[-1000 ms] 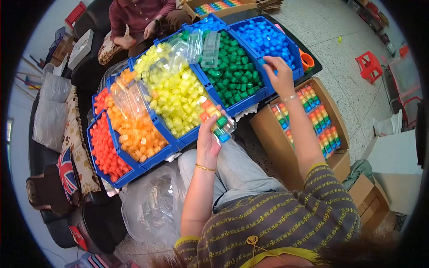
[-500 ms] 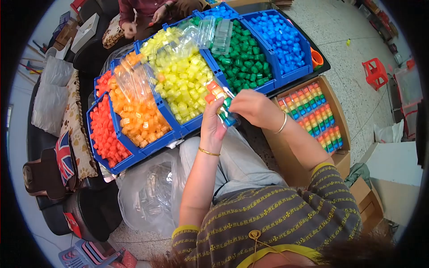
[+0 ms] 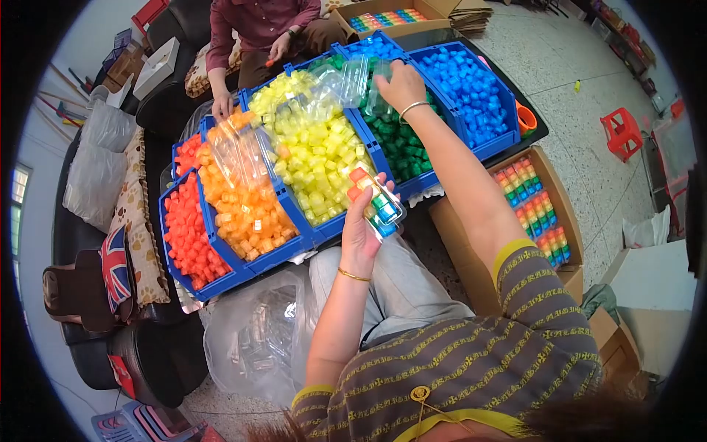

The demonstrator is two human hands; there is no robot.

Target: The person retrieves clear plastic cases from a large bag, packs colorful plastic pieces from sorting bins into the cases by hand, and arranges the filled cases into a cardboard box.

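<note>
My left hand [image 3: 359, 230] is closed around a clear plastic case [image 3: 377, 202] holding a row of coloured blocks, from red through green to blue. My right hand [image 3: 402, 87] is stretched over the bin of green blocks [image 3: 401, 151]. Its fingers are closed on the edge of an unfilled clear plastic case [image 3: 378, 97] lying there. More clear cases [image 3: 335, 88] rest across the yellow blocks [image 3: 317, 162]. Blue blocks [image 3: 464, 88] fill the bin at the right, while orange blocks [image 3: 250, 221] and red blocks [image 3: 190, 236] lie in the bins at the left.
A cardboard box [image 3: 471, 258] with rows of filled cases stands to my right. A clear bag [image 3: 258, 331] with plastic cases is by my left leg. Across the table another person's hand [image 3: 222, 107] is at the orange bin. A red stool [image 3: 621, 134] stands farther right.
My right hand has left the filled case and moved up to the clear cases over the green bin. The left hand has lowered slightly, still holding its case. The other person's hand has reached the orange bin.
</note>
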